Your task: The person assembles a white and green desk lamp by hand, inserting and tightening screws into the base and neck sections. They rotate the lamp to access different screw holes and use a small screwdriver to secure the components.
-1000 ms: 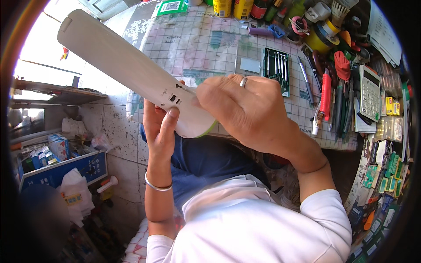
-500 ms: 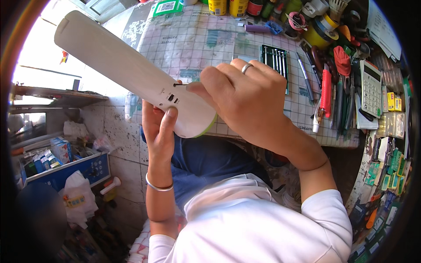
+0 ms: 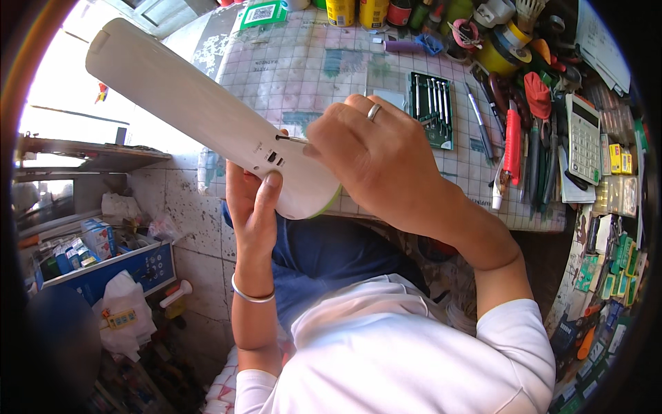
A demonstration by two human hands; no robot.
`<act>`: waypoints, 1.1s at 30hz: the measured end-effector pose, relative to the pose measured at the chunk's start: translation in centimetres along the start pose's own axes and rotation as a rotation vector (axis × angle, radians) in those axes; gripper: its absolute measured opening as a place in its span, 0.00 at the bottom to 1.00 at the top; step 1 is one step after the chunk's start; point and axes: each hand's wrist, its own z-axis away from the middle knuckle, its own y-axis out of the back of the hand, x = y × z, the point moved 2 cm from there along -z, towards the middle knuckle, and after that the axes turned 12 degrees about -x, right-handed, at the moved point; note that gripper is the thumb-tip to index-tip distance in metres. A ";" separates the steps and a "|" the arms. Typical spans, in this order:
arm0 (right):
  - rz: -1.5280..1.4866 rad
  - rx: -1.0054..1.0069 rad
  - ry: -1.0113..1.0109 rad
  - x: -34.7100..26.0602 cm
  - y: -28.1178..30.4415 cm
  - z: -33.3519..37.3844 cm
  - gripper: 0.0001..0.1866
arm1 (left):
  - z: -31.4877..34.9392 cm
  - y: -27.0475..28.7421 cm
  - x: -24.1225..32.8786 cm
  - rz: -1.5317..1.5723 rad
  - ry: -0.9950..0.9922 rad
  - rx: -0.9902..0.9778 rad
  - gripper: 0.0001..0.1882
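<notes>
My left hand (image 3: 252, 207) grips a long white device (image 3: 183, 93) near its wide rounded end, thumb on top and fingers behind it. The device slants up to the far left, and its rounded end has a green edge. A slot, a small switch or port and small holes show on its face. My right hand (image 3: 383, 165), with a ring on it, is closed round a thin screwdriver (image 3: 294, 140). The tip meets a small hole near the slots; the handle is hidden in my fingers. Beyond my right hand lies a dark green screwdriver case (image 3: 445, 143) with several small screwdrivers.
A grid-patterned mat (image 3: 296, 62) covers the table. On the right lie a pen (image 3: 477, 114), a red cutter (image 3: 512, 148), pliers and a calculator (image 3: 584, 138). Yellow bottles (image 3: 374, 14) and tape rolls stand at the back. A blue box (image 3: 148, 265) sits at lower left.
My right hand has shifted slightly left and turned a little, exposing more of the screwdriver case. The screwdriver tip stays at the hole. The device has barely moved.
</notes>
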 end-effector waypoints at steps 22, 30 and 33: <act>-0.844 -0.764 -0.678 4.7 1.0 1.5 0.11 | -2.7 0.7 -3.2 -0.364 -0.125 -0.164 0.24; -0.405 -0.350 -0.472 4.5 0.8 3.2 0.07 | -2.5 0.4 -3.6 -0.431 -0.106 -0.166 0.26; -0.414 -0.162 -0.414 4.6 -0.2 3.8 0.08 | -2.5 0.3 -3.6 -0.374 -0.131 -0.158 0.26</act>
